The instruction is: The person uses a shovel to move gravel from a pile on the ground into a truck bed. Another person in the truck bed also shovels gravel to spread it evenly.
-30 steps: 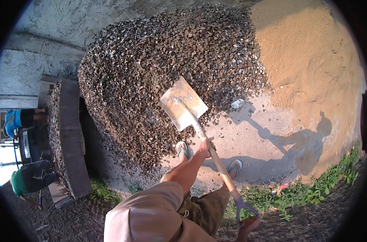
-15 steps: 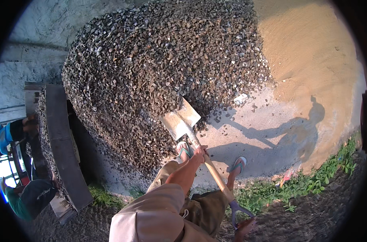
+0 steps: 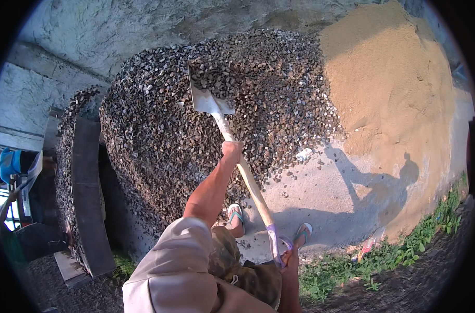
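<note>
My left hand (image 3: 232, 150) is wrapped round the pale wooden shaft of a shovel (image 3: 252, 187), a little below its blade. At the rear end of the shovel, my right hand (image 3: 288, 259) is closed at the purple D-shaped handle. The square metal blade is raised and tilted over the large pile of dark gravel (image 3: 159, 125). Loose gravel stones (image 3: 215, 79) heap on the blade and hide most of its surface. My feet, in flip-flops, stand at the near edge of the pile.
A sand heap (image 3: 383, 88) adjoins the gravel at the right, and a rough wall (image 3: 143, 26) runs behind. On the left, a dark board (image 3: 86, 193) borders more gravel, with another person (image 3: 36, 242) beyond it. Green plants (image 3: 404, 250) edge the near right.
The shovel has risen from the pile's near edge and swung forward and left, with gravel now on its blade. Both hands moved with it. Gravel beyond the board now reaches farther up.
</note>
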A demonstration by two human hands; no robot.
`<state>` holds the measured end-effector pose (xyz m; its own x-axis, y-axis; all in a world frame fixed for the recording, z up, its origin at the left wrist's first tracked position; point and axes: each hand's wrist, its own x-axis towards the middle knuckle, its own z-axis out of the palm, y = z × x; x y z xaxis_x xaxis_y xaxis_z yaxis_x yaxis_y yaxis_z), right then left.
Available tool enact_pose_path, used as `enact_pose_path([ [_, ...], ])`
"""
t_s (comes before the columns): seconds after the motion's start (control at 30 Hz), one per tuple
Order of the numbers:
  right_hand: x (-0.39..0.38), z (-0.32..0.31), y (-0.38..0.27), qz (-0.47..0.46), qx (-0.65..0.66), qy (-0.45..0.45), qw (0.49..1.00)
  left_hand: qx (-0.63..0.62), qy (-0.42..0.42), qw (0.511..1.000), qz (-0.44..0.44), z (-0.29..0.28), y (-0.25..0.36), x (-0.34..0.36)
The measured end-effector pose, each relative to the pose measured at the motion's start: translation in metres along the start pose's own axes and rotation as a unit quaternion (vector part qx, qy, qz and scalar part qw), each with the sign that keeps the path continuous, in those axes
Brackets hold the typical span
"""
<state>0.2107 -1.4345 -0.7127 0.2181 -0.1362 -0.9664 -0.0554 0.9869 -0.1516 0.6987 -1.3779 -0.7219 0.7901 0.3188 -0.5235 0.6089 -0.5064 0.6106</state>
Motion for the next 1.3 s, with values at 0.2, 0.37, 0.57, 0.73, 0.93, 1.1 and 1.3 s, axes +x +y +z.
enact_pose_path([
  [0.2,-0.023,-0.012,-0.041,0.089,-0.056,-0.085,0.991,-0.004,0.037,0.992,0.124,-0.047,0.086,-0.090],
  [0.37,-0.100,-0.131,-0.151,-0.017,0.003,-0.114,0.993,-0.043,-0.174,0.977,0.117,-0.043,-0.009,-0.202],
  [0.57,-0.079,-0.184,-0.265,-0.033,-0.186,-0.063,0.980,0.322,-0.232,0.913,0.091,-0.097,-0.229,-0.331],
  [0.73,-0.090,-0.138,-0.302,-0.206,-0.217,0.003,0.954,0.239,-0.256,0.917,-0.191,-0.187,-0.354,-0.435],
  [0.93,-0.197,0.008,-0.291,-0.293,-0.263,-0.142,0.908,-0.081,-0.292,0.874,-0.379,-0.203,-0.406,-0.523],
  [1.1,-0.246,0.081,-0.224,-0.400,-0.340,-0.194,0.829,-0.253,-0.240,0.846,-0.404,-0.225,-0.381,-0.518],
  [1.3,-0.277,0.095,-0.128,-0.433,-0.375,-0.266,0.775,-0.445,-0.089,0.880,-0.138,-0.332,-0.426,-0.468],
])
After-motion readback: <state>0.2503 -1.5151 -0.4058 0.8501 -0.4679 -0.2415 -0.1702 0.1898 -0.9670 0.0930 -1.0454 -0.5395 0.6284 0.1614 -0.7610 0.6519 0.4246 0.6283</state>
